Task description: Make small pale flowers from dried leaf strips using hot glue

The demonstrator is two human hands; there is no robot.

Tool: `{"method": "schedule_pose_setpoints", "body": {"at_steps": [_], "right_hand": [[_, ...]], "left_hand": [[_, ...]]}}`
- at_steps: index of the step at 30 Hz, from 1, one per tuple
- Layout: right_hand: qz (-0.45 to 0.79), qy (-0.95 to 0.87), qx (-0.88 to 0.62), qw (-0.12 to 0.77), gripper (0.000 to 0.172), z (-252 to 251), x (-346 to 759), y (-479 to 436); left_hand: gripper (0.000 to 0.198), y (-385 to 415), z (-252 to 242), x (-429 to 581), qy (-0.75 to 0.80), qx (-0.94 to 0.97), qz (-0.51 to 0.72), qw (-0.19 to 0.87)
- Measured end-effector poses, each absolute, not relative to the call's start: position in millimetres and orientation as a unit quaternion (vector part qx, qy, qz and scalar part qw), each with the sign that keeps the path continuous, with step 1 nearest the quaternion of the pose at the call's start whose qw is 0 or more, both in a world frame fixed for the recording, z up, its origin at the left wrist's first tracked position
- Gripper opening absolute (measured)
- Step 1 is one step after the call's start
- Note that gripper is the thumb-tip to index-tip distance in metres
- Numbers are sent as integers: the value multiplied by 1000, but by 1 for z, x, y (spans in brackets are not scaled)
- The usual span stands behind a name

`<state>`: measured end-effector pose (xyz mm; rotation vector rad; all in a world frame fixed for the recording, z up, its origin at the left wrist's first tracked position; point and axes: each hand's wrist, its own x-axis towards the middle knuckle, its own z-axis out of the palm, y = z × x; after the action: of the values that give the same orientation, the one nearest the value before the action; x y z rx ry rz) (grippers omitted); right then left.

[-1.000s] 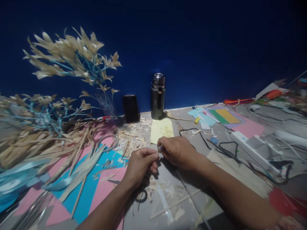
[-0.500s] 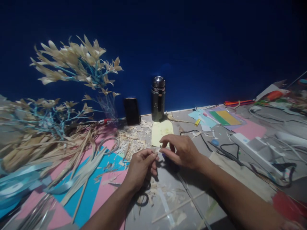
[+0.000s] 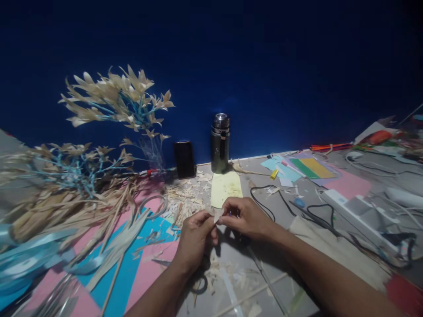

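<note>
Between my two hands is a small pale piece of dried husk (image 3: 217,215), pinched from both sides. My left hand (image 3: 197,235) is closed, thumb and fingertips pressed on the piece's left edge. From the right, my right hand (image 3: 246,216) meets it with a thumb-and-finger pinch. Just beyond the hands lies a yellow paper (image 3: 227,189). Below the left wrist a dark scissor handle (image 3: 199,285) shows on the table. A thin rod (image 3: 266,275) with a dark end runs under the right hand, which partly hides it.
A steel flask (image 3: 220,145) and a phone (image 3: 185,160) stand against the blue wall. On the left are husk flowers on blue stems (image 3: 132,105), dried husk strips (image 3: 42,211) and blue ribbon (image 3: 26,259). A white power strip (image 3: 360,224) with cables lies at right.
My right hand has moved in to the left hand, and its fingers have closed on the husk piece, which now shows between them. The view has tilted slightly upward.
</note>
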<state>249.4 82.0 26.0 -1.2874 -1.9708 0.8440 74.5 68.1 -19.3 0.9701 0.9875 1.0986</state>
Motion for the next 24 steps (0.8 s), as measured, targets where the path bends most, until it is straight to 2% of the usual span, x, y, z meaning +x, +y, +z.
{"method": "schedule_pose_setpoints", "body": {"at_steps": [8,16,24], "right_hand": [[354,-737,-446,364,10,25,251,81],[394,-723,-429,371,9,26,253,81],[394,-741,-401,367,10,31,256,82]], "left_hand": [[19,69,-19,73,423,444,474,632],[15,66,-10,69,436,540,478,539],[19,68,-9,68,421,493,465,603]]}}
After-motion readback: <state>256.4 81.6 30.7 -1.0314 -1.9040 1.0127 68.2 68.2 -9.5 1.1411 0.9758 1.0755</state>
